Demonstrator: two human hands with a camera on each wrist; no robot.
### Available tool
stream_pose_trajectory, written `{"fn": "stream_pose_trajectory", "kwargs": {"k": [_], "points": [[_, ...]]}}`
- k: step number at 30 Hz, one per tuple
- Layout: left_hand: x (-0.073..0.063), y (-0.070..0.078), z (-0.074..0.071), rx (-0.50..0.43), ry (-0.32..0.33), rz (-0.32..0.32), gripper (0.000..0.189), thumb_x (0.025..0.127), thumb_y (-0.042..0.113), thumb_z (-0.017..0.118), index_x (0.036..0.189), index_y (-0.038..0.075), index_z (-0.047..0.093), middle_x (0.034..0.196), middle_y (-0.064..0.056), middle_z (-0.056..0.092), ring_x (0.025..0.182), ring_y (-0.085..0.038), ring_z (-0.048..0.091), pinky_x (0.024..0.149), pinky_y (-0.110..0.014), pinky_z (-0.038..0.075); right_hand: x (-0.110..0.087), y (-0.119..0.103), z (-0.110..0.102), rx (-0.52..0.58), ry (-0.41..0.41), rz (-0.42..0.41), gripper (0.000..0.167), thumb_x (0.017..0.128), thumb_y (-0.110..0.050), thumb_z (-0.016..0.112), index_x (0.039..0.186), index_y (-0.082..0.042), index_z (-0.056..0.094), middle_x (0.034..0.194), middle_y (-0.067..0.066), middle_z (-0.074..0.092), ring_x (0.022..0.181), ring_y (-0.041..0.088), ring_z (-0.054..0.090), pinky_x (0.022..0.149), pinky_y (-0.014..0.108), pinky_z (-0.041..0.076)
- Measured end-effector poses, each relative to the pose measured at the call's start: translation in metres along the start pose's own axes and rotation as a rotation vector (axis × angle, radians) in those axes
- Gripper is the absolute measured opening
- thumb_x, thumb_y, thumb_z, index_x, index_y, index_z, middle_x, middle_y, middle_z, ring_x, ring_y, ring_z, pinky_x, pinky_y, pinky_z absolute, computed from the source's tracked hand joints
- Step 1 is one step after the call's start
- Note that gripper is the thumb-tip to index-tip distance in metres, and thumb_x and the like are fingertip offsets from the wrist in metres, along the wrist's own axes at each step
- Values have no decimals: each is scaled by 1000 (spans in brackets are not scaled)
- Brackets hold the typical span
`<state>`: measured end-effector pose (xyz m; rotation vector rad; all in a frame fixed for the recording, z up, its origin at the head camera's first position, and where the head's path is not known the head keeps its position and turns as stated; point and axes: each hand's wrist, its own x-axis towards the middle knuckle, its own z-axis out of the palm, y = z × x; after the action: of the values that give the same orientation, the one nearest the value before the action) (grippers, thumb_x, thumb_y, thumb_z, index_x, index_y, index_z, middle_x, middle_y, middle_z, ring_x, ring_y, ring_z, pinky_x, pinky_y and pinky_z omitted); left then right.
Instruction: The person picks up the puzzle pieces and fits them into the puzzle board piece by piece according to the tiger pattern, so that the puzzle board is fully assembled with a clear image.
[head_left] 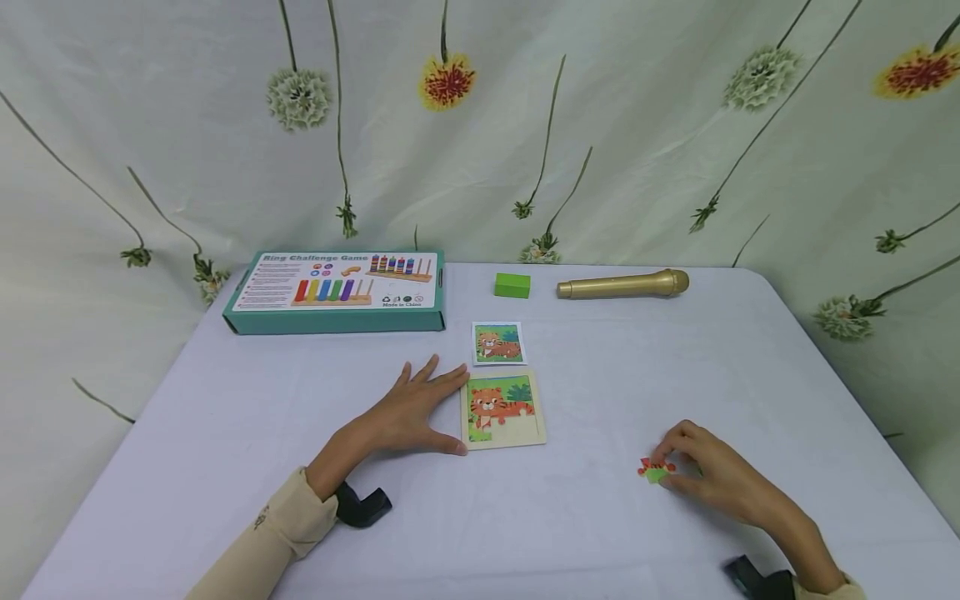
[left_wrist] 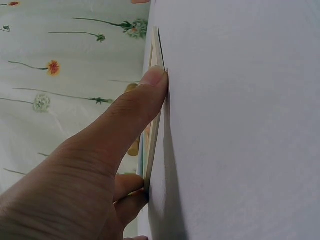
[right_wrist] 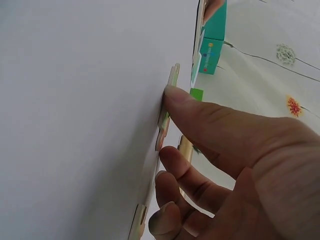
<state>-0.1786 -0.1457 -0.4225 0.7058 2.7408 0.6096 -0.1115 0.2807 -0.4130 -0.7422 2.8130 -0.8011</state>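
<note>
A wooden tiger puzzle board (head_left: 519, 433) lies on the table, its lower right part bare wood. My left hand (head_left: 408, 412) has its fingers spread, with thumb and fingertips touching the board's left edge; the left wrist view shows the thumb against the board's rim (left_wrist: 154, 155). Off to the right, my right hand (head_left: 712, 475) pinches a red and green puzzle piece (head_left: 656, 475) between thumb and fingers, low over the table. Another puzzle piece (right_wrist: 136, 222) lies close by in the right wrist view, mostly hidden by the hand in the head view.
Just behind the board is a small tiger picture card (head_left: 498, 343). Farther back stand a green block (head_left: 512, 286), a gold microphone (head_left: 622, 285) and a teal Ring Challenge Game box (head_left: 337, 321). A flowered cloth (head_left: 480, 150) hangs behind the white table (head_left: 585, 533).
</note>
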Motion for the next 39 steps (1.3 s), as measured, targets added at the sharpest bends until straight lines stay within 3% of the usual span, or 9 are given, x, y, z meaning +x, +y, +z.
{"fn": "stream_pose_trajectory", "kwargs": {"k": [19, 26, 32, 39], "points": [[-1, 2, -1, -4, 3, 0, 109, 64, 64, 78, 151, 19, 31, 157, 3, 24, 148, -31, -2, 115, -58, -7, 7, -8, 6, 15, 1, -1, 30, 76, -2, 77, 90, -20, 58, 99, -9, 52, 86, 5, 52, 73, 24, 50], [0, 1, 0, 1, 1, -1, 109, 64, 64, 77, 151, 20, 30, 158, 4, 24, 148, -31, -2, 115, -58, -7, 8, -10, 8, 59, 21, -8, 37, 79, -6, 76, 110, -15, 59, 100, -9, 55, 85, 4, 52, 73, 23, 49], [0, 1, 0, 1, 2, -6, 109, 64, 63, 78, 151, 19, 30, 158, 4, 24, 148, -31, -2, 115, -57, -7, 10, -9, 14, 39, 49, -57, 33, 77, -4, 77, 102, -20, 62, 97, -10, 53, 83, 2, 52, 71, 21, 49], [0, 1, 0, 0, 4, -7, 108, 64, 63, 78, 151, 19, 31, 158, 3, 24, 148, -31, -2, 115, -58, -7, 17, -13, 15, 94, 10, 7, 30, 83, -6, 73, 104, -18, 56, 88, -9, 54, 77, 2, 50, 66, 21, 47]]}}
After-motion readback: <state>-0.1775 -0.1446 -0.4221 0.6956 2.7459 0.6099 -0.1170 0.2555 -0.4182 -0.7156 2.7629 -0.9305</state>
